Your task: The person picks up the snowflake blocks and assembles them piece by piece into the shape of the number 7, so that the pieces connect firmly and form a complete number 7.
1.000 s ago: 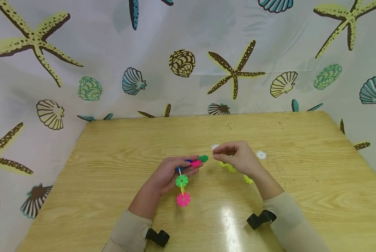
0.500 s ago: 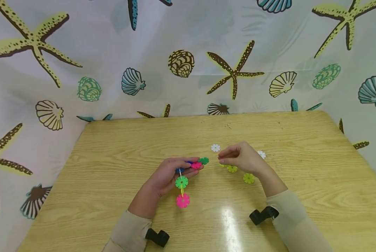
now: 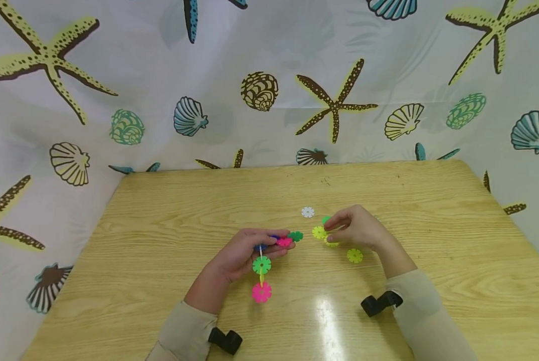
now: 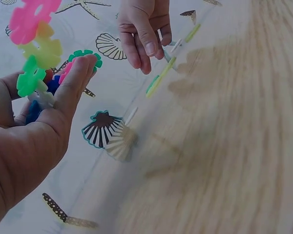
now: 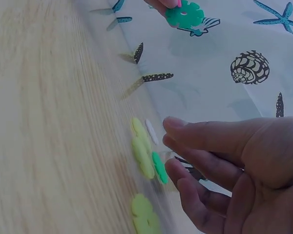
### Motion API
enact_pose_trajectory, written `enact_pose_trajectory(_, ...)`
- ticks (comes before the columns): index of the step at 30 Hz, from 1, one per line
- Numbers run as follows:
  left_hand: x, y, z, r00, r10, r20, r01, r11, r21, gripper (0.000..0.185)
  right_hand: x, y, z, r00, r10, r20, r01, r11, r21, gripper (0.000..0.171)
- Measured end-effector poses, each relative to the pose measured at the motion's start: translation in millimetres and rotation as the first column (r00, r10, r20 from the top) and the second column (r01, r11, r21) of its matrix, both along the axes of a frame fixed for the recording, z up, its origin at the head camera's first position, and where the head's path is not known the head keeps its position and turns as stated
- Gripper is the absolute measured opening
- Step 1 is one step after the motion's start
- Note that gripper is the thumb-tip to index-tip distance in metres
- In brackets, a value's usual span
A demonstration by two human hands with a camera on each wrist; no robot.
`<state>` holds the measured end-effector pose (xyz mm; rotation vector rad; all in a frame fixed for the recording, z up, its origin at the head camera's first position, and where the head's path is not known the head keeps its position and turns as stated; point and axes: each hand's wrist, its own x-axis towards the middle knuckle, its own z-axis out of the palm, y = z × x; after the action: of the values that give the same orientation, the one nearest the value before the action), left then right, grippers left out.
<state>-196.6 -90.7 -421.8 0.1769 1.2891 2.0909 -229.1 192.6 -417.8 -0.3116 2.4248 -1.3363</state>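
In the head view my left hand (image 3: 237,254) grips a chain of notched plastic discs between thumb and fingers. From it hang a light green disc (image 3: 261,265), an edge-on yellow disc and a pink disc (image 3: 261,292). A dark green disc (image 3: 296,236) sticks out past the fingertips; blue discs are partly hidden by the hand. My right hand (image 3: 361,229) hovers over loose discs with thumb and fingers apart, holding nothing. Nearest to it are a yellow disc (image 3: 319,232), a second yellow disc (image 3: 331,242) partly covered, and a bright green disc (image 3: 326,219).
Another yellow disc (image 3: 354,255) lies nearer the front of the wooden table (image 3: 183,200), below my right hand. A white disc (image 3: 307,212) lies farther back. Behind the table hangs a cloth (image 3: 224,65) printed with shells and starfish.
My right hand has moved right and slightly toward me, away from the chain, uncovering the white disc and some yellow ones. The left hand has lowered slightly, still gripping the chain.
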Motion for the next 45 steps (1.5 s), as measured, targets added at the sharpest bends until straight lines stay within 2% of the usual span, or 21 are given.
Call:
enact_pose_trajectory(5, -0.5, -0.6, -0.7, 1.000, 0.002, 0.000, -0.002, 1.000, -0.012, 0.037, -1.1, 2.9, -1.5, 1.000, -0.029, 0.005, 0.029, 0.998, 0.049, 0.031)
enact_pose_trajectory(10, -0.4, -1.6, -1.6, 1.000, -0.024, -0.013, 0.024, 0.999, -0.028, 0.037, -1.3, 3.5, -4.8, 0.999, -0.041, 0.008, 0.040, 0.996, 0.082, 0.032)
enact_pose_trajectory(16, -0.7, -2.9, -1.3, 0.999, -0.049, -0.010, 0.048, 0.998, -0.038, 0.038, -0.8, 2.4, -5.5, 0.999, -0.016, -0.032, 0.020, 0.994, 0.109, 0.030)
enact_pose_trajectory(21, -2.0, -2.9, -1.9, 0.998, -0.056, 0.004, 0.056, 0.998, -0.035, 0.037, 1.3, -0.5, -3.5, 0.999, -0.027, -0.024, 0.030, 0.992, 0.122, 0.030)
enact_pose_trajectory(27, -2.9, -3.0, -4.2, 0.999, -0.054, -0.002, 0.054, 0.998, -0.038, 0.037, 1.9, -2.3, -1.2, 0.998, -0.056, -0.020, 0.058, 0.991, 0.119, 0.028)
enact_pose_trajectory(35, -2.7, -3.0, -3.6, 0.999, -0.045, 0.008, 0.046, 0.998, -0.035, 0.037, 1.6, -3.2, 0.4, 1.000, -0.014, -0.028, 0.017, 0.994, 0.107, 0.020)
enact_pose_trajectory(40, -2.6, -2.8, -3.5, 0.999, -0.033, 0.016, 0.033, 0.999, -0.037, 0.037, 1.3, -2.1, 0.4, 0.999, 0.030, -0.024, -0.028, 0.998, 0.061, 0.014)
enact_pose_trajectory(45, -2.4, -2.8, -3.3, 0.999, -0.032, 0.016, 0.033, 0.999, -0.038, 0.037, -0.2, -1.7, -0.2, 1.000, 0.024, 0.002, -0.024, 0.999, 0.042, 0.014)
